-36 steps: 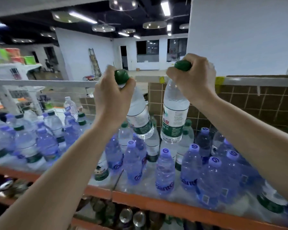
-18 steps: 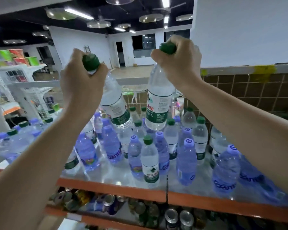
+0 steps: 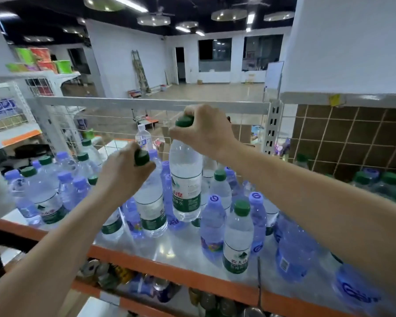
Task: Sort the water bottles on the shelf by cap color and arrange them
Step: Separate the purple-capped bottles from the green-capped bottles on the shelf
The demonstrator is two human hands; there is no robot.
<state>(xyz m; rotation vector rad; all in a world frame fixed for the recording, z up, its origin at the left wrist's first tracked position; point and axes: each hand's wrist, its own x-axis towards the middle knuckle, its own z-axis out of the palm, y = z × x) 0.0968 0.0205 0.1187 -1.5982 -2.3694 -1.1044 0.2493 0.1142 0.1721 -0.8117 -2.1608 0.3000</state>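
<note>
Up over the middle of the shelf (image 3: 160, 266), two green-capped bottles are being held by their necks, one per hand. Left hand (image 3: 124, 173) has its fingers curled round the top of the left bottle (image 3: 150, 209), green cap poking out by the thumb; that one sits low, its base down among the standing bottles, can't tell if it's actually touching the shelf. Right hand (image 3: 204, 131) is wrapped round the cap of the right bottle (image 3: 186, 186), which hangs upright and a bit higher, just beside the other one, bottom clearly off the surface. Around them it's a mixed crowd: purple-capped bottles (image 3: 212, 223) and green-capped ones all jumbled, with one green-capped bottle (image 3: 238, 236) standing near the front edge and another bunch of both colours off to the left (image 3: 44, 193). Shelf has an orange front rail and a white wire back panel (image 3: 105, 124); cans (image 3: 105, 274) lie on the level below
</note>
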